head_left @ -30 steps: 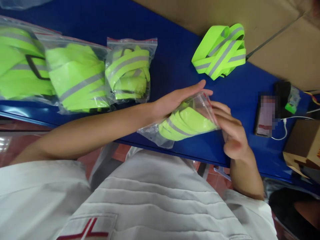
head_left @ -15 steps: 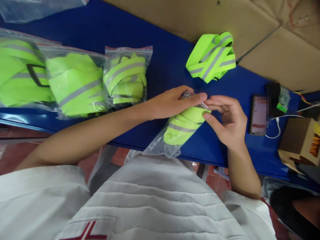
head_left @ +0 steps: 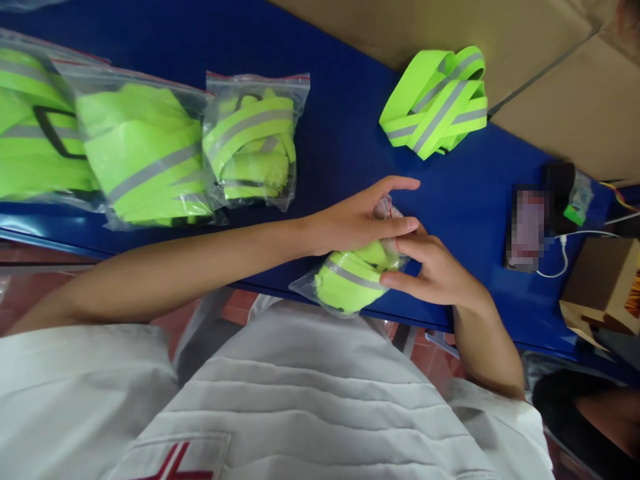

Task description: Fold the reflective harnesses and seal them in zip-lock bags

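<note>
A clear zip bag (head_left: 345,280) stuffed with folded neon-green reflective strap rests at the near edge of the blue table (head_left: 340,133). My left hand (head_left: 363,217) lies over the bag's mouth, thumb and fingers pinching its top. My right hand (head_left: 435,273) grips the same mouth from the right, fingers pressed against the plastic. The bag's zip edge is mostly hidden between the two hands.
Three filled bags lie in a row at the left: (head_left: 253,143), (head_left: 145,157), (head_left: 35,130). A loose folded green strap (head_left: 435,100) sits at the back right by cardboard (head_left: 575,87). A phone (head_left: 527,227), charger cable and a small carton (head_left: 605,280) stand at the right.
Both hands have closed in on the bag's mouth and pulled the bag lower, toward the table's near edge. The bag looks more bunched than before.
</note>
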`<state>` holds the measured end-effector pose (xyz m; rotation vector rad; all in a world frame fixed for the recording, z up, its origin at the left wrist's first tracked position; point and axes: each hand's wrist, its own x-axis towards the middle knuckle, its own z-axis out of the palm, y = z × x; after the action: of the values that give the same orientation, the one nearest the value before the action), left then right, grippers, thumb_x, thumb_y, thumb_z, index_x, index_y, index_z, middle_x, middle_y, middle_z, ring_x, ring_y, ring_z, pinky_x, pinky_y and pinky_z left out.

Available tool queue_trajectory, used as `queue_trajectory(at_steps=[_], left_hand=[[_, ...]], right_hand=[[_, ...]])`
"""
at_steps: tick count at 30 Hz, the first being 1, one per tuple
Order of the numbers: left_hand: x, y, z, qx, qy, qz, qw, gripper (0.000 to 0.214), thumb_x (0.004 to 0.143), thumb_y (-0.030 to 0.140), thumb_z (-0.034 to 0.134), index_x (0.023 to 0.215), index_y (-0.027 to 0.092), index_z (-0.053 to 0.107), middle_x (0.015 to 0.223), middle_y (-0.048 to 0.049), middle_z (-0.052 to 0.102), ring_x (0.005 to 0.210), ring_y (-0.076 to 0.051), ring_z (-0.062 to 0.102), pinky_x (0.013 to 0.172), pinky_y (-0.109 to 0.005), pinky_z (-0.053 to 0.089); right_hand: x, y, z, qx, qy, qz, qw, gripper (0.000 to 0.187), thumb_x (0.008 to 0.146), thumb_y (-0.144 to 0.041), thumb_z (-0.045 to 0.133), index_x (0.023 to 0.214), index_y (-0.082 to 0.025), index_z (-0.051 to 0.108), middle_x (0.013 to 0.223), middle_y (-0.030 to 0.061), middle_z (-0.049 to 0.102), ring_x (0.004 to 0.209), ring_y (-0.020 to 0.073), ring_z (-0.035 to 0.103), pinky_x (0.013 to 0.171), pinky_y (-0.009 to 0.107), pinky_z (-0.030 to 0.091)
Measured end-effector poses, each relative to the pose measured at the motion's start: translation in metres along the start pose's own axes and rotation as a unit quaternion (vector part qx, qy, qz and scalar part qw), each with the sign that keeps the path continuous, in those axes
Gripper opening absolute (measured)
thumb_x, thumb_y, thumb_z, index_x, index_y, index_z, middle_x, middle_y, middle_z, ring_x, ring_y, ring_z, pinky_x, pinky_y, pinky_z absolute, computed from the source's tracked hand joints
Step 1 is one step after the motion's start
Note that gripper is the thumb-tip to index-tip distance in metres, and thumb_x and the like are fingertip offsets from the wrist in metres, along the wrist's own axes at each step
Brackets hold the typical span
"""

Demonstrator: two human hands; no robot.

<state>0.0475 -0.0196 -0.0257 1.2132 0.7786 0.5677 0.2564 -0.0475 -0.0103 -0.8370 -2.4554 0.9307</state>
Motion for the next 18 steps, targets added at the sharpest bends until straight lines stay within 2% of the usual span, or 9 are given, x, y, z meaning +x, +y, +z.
queue_trajectory(at_steps=[2,4,6,8,10,13,16,18], left_hand=[[0.0,0.001,0.001,-0.024,-0.013,-0.008,1.0,0.069,0.093,0.046,0.069,0.153,0.025,0.043,0.107,-0.0056,0.074,0.105,-0.023,0.071,0.09,-0.035,0.057],[0.002,0.004,-0.001,-0.048,-0.004,-0.007,0.999,0.066,0.094,0.044,0.068,0.153,0.027,0.043,0.111,-0.0048,0.074,0.11,-0.023,0.07,0.095,-0.035,0.056],[0.003,0.006,-0.004,-0.059,0.019,0.003,0.998,0.063,0.096,0.046,0.066,0.152,0.027,0.044,0.114,-0.0041,0.074,0.115,-0.022,0.069,0.1,-0.035,0.055],[0.004,0.007,-0.007,-0.061,0.036,0.008,0.997,0.063,0.096,0.048,0.066,0.151,0.027,0.046,0.117,-0.0037,0.074,0.117,-0.023,0.069,0.103,-0.036,0.054],[0.005,0.004,-0.008,-0.066,0.034,0.013,0.997,0.067,0.093,0.048,0.071,0.152,0.027,0.045,0.119,-0.0043,0.073,0.119,-0.023,0.068,0.104,-0.036,0.054],[0.006,-0.002,-0.006,-0.093,-0.013,0.028,0.995,0.082,0.087,0.043,0.08,0.156,0.026,0.039,0.128,-0.0086,0.071,0.123,-0.025,0.067,0.105,-0.037,0.054],[0.004,-0.004,-0.005,-0.088,-0.061,0.044,0.993,0.096,0.078,0.039,0.087,0.158,0.025,0.036,0.134,-0.0134,0.068,0.126,-0.027,0.066,0.105,-0.038,0.054],[0.002,0.0,-0.005,-0.074,-0.075,0.049,0.993,0.103,0.071,0.036,0.091,0.158,0.026,0.037,0.135,-0.0142,0.067,0.126,-0.028,0.067,0.104,-0.039,0.054]], right_hand=[[0.001,-0.001,0.005,0.008,0.006,0.004,1.0,0.026,0.095,-0.046,0.071,0.088,-0.022,0.066,0.083,-0.0005,0.071,0.082,0.0176,0.067,0.082,0.034,0.053],[0.0,0.0,0.008,-0.018,0.064,0.001,0.998,0.028,0.092,-0.048,0.075,0.103,-0.023,0.069,0.093,0.0021,0.074,0.088,0.0209,0.069,0.088,0.038,0.054],[-0.002,0.004,0.008,-0.072,0.141,-0.007,0.987,0.047,0.085,-0.053,0.081,0.12,-0.024,0.068,0.108,0.0075,0.076,0.101,0.0276,0.071,0.094,0.044,0.053],[-0.005,0.008,0.006,-0.114,0.182,-0.008,0.977,0.067,0.08,-0.058,0.084,0.134,-0.025,0.063,0.125,0.0123,0.073,0.113,0.0336,0.069,0.099,0.051,0.051],[-0.006,0.01,0.004,-0.116,0.167,-0.007,0.979,0.071,0.081,-0.057,0.084,0.14,-0.026,0.06,0.131,0.013,0.071,0.119,0.0356,0.068,0.102,0.052,0.051],[-0.003,0.007,0.007,-0.082,0.104,-0.011,0.991,0.054,0.089,-0.051,0.078,0.135,-0.026,0.064,0.123,0.0105,0.075,0.121,0.0334,0.069,0.105,0.051,0.052],[0.001,0.003,0.012,-0.039,0.055,-0.02,0.997,0.036,0.095,-0.047,0.072,0.122,-0.025,0.069,0.113,0.0077,0.077,0.11,0.0273,0.073,0.1,0.045,0.056],[0.002,0.002,0.012,0.001,0.045,-0.035,0.998,0.035,0.094,-0.049,0.072,0.119,-0.024,0.07,0.109,0.0062,0.077,0.103,0.0242,0.074,0.095,0.042,0.059]])
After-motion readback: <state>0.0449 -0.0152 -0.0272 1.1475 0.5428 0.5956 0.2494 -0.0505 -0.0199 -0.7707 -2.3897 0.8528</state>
